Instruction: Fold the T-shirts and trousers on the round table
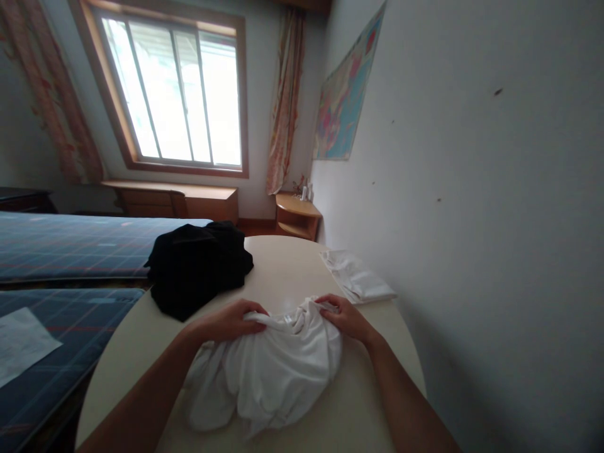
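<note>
A crumpled white garment (285, 371) lies bunched on the round cream table (278, 258) in front of me; its exact kind does not show. My left hand (234, 321) pinches the left end of its gathered upper edge between thumb and fingers. At the right end of that same edge, my right hand (343, 316) has its fingers closed on the cloth. Between the two hands the edge sags in loose folds. The lower part of the garment spreads over the tabletop toward me.
A heap of black cloth (195, 264) sits at the table's far left. By the wall, a flat white packet or folded cloth (361, 277) rests on the right edge. Blue plaid mattresses (85, 245) adjoin the left side, one bearing a white sheet (23, 343). The wall (495, 264) bounds the right.
</note>
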{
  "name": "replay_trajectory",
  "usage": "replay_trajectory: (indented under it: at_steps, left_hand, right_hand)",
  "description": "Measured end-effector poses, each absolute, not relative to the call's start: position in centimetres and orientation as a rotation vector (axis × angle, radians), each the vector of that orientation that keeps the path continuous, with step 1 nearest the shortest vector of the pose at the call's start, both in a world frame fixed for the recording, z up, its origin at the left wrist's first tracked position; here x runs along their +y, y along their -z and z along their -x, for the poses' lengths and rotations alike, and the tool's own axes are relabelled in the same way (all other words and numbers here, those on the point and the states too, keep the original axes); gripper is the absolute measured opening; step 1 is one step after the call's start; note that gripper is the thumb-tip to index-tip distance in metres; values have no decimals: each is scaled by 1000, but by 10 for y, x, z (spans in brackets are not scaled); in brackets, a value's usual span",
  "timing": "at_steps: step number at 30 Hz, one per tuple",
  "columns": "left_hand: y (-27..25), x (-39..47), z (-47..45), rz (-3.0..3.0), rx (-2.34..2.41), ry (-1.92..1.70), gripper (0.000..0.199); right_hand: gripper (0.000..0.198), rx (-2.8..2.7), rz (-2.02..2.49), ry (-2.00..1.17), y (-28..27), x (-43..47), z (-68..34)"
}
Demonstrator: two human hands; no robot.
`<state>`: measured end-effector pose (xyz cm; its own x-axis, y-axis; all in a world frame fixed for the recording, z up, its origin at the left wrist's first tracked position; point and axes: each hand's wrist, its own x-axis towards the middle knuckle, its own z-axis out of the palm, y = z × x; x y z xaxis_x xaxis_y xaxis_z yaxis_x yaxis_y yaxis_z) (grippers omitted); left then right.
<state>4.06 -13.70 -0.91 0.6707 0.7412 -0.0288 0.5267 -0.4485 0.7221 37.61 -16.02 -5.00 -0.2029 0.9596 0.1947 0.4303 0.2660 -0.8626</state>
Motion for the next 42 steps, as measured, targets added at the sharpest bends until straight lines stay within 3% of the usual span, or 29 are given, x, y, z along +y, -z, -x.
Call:
replay_trajectory:
  at_steps: [4,10,16,19,23,25,32,35,39,42]
  left_hand:
    - [14,-120,-39,-2098,1109,-745,40]
    - [38,-86,-30,-1846,1533,-1421,65]
    - [55,-95,-29,-2157,1676,-1011,78]
    - [53,-110,-33,-2245,1565,-782,70]
    - [46,-114,-38,-2229,1508,-758,37]
    - [40,-109,-38,-2170,1489,-797,30]
    - [30,-90,-22,-1945,1753,-1375,39]
    - [28,-94,-25,-2032,1915,-1486,43]
    - [25,-115,-44,-2170,1743,-1009,44]
    - [27,-130,-56,-2300,1561,-700,54]
  right_hand:
    - [28,-1592,1368,-725,52,-151,-388]
    - [67,-1262,1198,-607,61,-136,-395]
    - [78,-1824,1357,-385,72,-147,-383]
    - [77,-2060,1441,-436,72,-152,-377]
    - [32,-2150,1387,-442,66,-151,-373]
    - [24,-2094,1379,-420,61,-149,-373]
    - [44,-1639,1475,-130,49,-147,-390]
    - [50,-1432,1593,-160,52,-145,-395]
    - [42,-1400,1506,-374,64,-140,-391]
    - [49,-1482,1427,-423,71,-139,-383]
